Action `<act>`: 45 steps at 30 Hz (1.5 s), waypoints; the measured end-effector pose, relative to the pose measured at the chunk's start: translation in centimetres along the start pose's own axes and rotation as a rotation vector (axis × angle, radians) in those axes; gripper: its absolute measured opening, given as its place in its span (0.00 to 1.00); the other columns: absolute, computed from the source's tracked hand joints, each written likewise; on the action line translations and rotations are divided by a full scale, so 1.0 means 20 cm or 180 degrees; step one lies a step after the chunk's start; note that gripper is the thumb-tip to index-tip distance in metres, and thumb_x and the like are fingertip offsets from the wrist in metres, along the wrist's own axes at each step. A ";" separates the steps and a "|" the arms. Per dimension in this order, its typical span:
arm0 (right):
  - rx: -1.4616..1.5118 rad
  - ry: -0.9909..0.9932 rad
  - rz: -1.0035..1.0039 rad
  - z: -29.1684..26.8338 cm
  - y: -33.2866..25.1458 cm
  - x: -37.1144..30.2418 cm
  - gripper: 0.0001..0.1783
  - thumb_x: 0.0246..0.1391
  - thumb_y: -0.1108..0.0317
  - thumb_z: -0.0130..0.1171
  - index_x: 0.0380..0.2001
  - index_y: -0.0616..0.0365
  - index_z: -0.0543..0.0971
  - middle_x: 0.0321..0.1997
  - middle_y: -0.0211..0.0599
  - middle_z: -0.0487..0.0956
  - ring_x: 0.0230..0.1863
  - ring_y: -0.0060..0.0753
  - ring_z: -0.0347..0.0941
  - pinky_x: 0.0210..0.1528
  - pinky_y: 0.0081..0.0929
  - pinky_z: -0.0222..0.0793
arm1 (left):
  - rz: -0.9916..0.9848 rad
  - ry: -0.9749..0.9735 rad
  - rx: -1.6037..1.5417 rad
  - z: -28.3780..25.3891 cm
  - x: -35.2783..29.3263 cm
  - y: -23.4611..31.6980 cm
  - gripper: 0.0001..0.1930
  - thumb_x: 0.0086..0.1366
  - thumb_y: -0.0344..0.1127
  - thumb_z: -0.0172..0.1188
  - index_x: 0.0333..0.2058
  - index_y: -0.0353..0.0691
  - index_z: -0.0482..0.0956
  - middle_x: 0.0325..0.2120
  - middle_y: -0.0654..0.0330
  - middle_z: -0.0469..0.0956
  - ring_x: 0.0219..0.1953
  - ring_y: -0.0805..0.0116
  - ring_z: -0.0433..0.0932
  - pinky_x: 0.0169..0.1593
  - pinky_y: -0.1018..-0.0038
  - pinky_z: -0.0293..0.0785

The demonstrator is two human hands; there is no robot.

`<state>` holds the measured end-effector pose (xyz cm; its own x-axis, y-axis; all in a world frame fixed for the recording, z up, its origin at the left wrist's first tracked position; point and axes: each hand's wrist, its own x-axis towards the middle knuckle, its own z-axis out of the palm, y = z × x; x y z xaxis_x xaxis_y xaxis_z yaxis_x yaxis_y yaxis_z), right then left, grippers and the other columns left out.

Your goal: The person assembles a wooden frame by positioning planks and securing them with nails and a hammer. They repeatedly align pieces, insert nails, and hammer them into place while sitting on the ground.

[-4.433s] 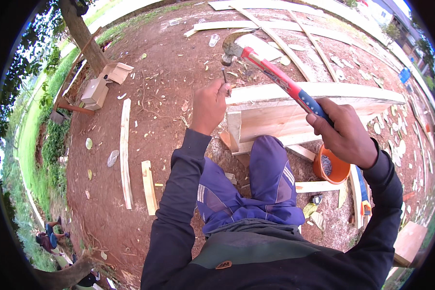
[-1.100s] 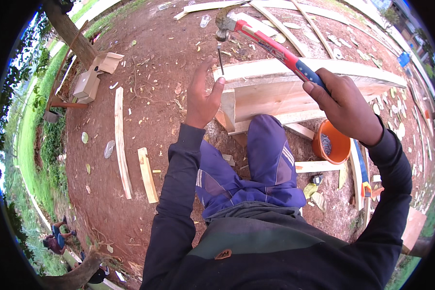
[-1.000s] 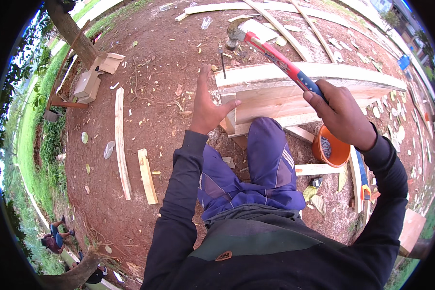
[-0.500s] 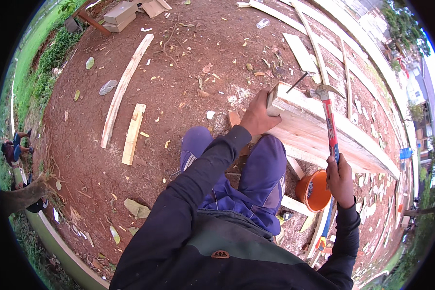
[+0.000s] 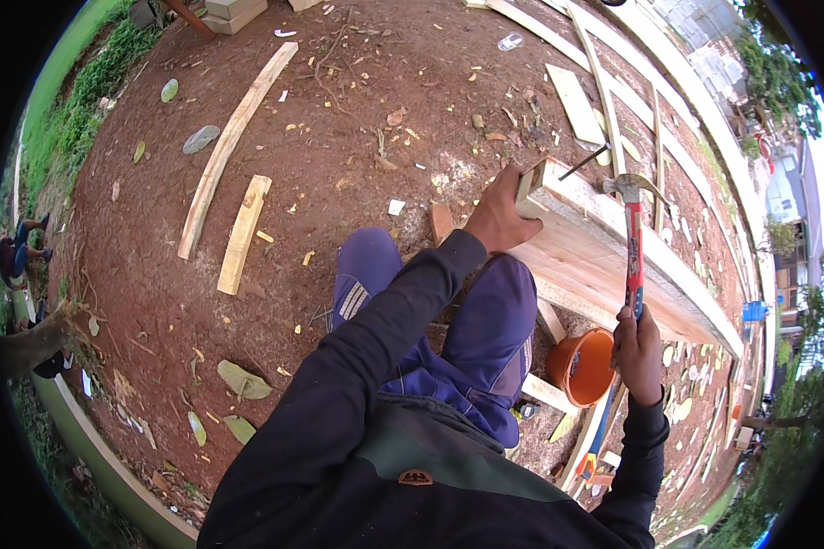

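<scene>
My left hand (image 5: 504, 217) is closed around the near end of a long pale wooden beam (image 5: 613, 247), thumb on its side face. A dark nail (image 5: 583, 162) sticks up at a slant from the beam's top edge, close to that end. In my right hand (image 5: 638, 352) is a claw hammer (image 5: 634, 240) with a red and blue handle, gripped low. Its steel head is beside the nail and apart from it, over the beam. Below the beam stands an orange bucket (image 5: 584, 368) with something dark inside, too shadowed to name.
A handsaw (image 5: 595, 439) with a blue blade and a tape measure (image 5: 526, 409) lie near the bucket. Two loose wood strips (image 5: 238, 146) lie on the dirt at left. More planks (image 5: 572, 102) lie at the far right. Another person (image 5: 20, 252) is at the left edge.
The whole view has shifted slightly. The hammer handle stands a little more upright, its head still beside the nail. My left hand keeps its grip on the beam.
</scene>
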<state>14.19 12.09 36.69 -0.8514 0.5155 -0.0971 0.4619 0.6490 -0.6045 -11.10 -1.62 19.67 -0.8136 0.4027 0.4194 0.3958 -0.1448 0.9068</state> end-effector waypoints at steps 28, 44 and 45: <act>-0.1491 0.0112 -0.1343 -0.42 -0.48 -0.03 0.20 0.70 0.57 0.57 0.32 0.64 0.70 0.20 0.54 0.71 0.25 0.65 0.68 0.29 0.53 0.58 | 0.0695 0.0273 0.0182 0.01 0.06 -0.03 0.26 0.49 0.33 0.73 0.48 0.35 0.76 0.36 0.48 0.86 0.39 0.53 0.88 0.42 0.63 0.83; -0.1245 0.0148 -0.1173 -0.46 -0.52 -0.01 0.19 0.71 0.58 0.56 0.33 0.65 0.72 0.20 0.50 0.67 0.23 0.56 0.67 0.30 0.49 0.62 | 0.0930 0.0350 0.0224 0.01 0.07 -0.02 0.23 0.49 0.33 0.73 0.43 0.37 0.75 0.32 0.49 0.86 0.36 0.54 0.89 0.39 0.64 0.83; -0.1214 0.0097 -0.1315 -0.50 -0.49 -0.03 0.19 0.70 0.59 0.57 0.33 0.66 0.72 0.21 0.53 0.66 0.25 0.61 0.66 0.32 0.52 0.62 | 0.0939 0.0362 0.0156 0.02 0.08 -0.03 0.23 0.49 0.33 0.73 0.43 0.37 0.75 0.32 0.49 0.86 0.36 0.54 0.89 0.39 0.64 0.83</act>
<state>12.69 10.89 50.63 -0.9756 0.1879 0.1133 0.1537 0.9538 -0.2582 -12.47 -0.62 19.83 -0.7020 0.2456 0.6685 0.6396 -0.1953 0.7434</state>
